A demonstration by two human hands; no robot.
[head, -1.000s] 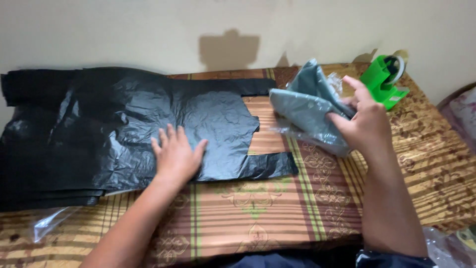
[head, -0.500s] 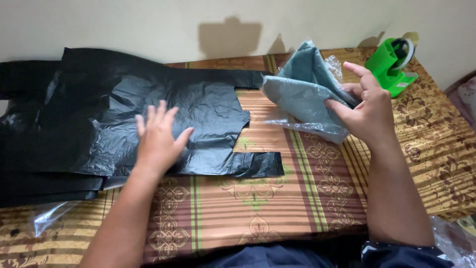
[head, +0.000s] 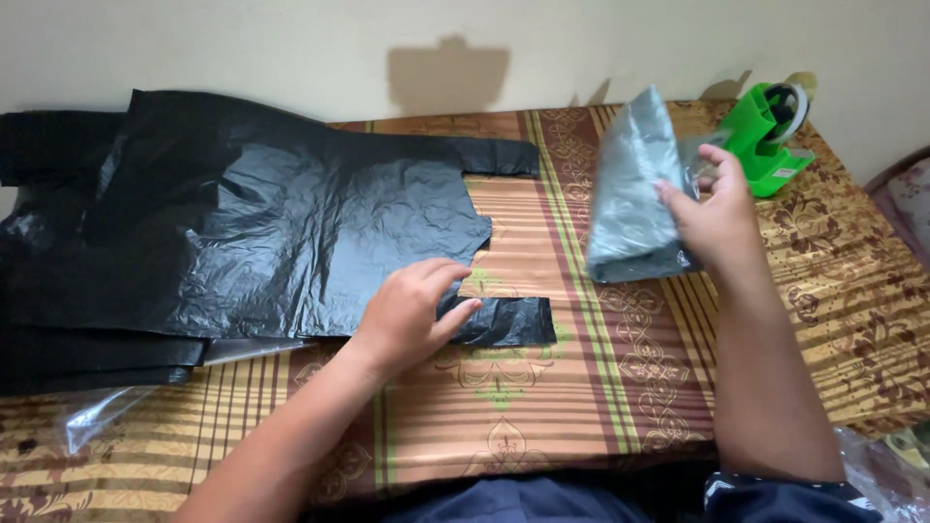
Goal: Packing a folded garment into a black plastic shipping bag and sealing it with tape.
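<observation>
A large black plastic bag [head: 291, 223] lies flat on the patterned cloth [head: 542, 407], its two handle strips pointing right. My left hand [head: 412, 315] rests on the near handle strip [head: 509, 322], fingers curled over its edge. My right hand [head: 712, 208] holds a folded grey item wrapped in clear plastic [head: 635, 194], lifted upright above the cloth to the right of the bag.
A green tape dispenser [head: 770, 140] stands at the far right corner by the wall. More black bags [head: 58, 349] are stacked under the top one at left. A clear plastic scrap [head: 102, 416] lies near the front left, and crinkled plastic [head: 886, 475] at bottom right.
My left hand slid from the bag's middle toward me onto its near handle strip. My right hand turned the grey package more upright.
</observation>
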